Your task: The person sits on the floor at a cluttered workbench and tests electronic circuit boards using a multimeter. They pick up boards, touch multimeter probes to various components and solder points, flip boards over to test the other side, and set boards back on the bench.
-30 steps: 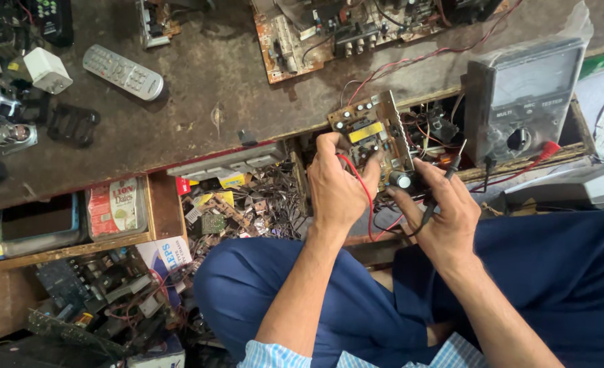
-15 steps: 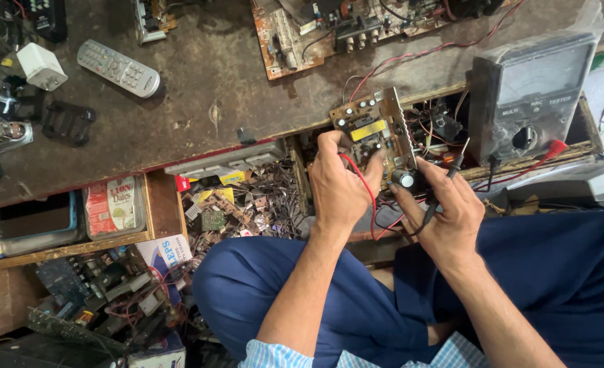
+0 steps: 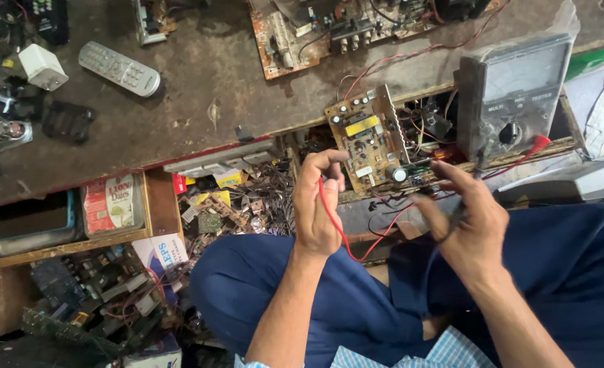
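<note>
Both forearms rise from the bottom edge, bare to the cuffs, converging toward the middle of the view. Left hand [image 3: 318, 204]: back toward the camera, wrist straight, fingers curled inward with the index hooked over the top toward the thumb (a loose pinch, grip itself hidden behind the knuckles). Right hand [image 3: 467, 221]: slightly blurred, held just right of the left and apart from it, fingers half extended and spread, thumb reaching left.

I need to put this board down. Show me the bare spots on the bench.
Bare wood lies between the grey remote and the large circuit board, down to the bench edge. The left end by the white adapter is crowded.
</note>
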Available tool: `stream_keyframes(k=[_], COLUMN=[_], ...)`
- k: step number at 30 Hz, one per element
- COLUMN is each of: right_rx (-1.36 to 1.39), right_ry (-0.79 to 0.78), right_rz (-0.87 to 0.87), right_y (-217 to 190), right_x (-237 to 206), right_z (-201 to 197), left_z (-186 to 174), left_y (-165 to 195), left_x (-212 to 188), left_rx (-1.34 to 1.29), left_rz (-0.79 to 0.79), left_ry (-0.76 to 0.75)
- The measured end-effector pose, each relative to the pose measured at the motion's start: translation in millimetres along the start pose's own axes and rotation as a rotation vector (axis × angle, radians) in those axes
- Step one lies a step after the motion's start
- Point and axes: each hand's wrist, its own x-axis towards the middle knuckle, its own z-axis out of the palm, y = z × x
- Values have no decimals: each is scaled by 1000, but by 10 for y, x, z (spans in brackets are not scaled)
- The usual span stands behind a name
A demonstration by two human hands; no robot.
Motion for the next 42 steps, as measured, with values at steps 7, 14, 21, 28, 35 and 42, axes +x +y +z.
stream_keyframes(k=[7,14,21,28,35,42], right_rx=[162,332,76,116,64,35], right_ry=[-19,2,52,-46,-16,97], right_rz=[31,43,71,-146,-98,-186], right_y=[-2,38,-79,-158,-159,-204], right_x=[-229,-389,-304,-132,-167,-157], right_z=[-168,49,80,8,60,141], left_z=[168,177,203,164,177,189], left_y=[-56,-244,-193,-51,-76,-60], left_x=[82,17,92,113,117,96], left_rx=[-216,-260,-376,133,329,370], left_rz=[26,-95,-170,0,76,167], left_ry=[-6,98,125,82,215,200])
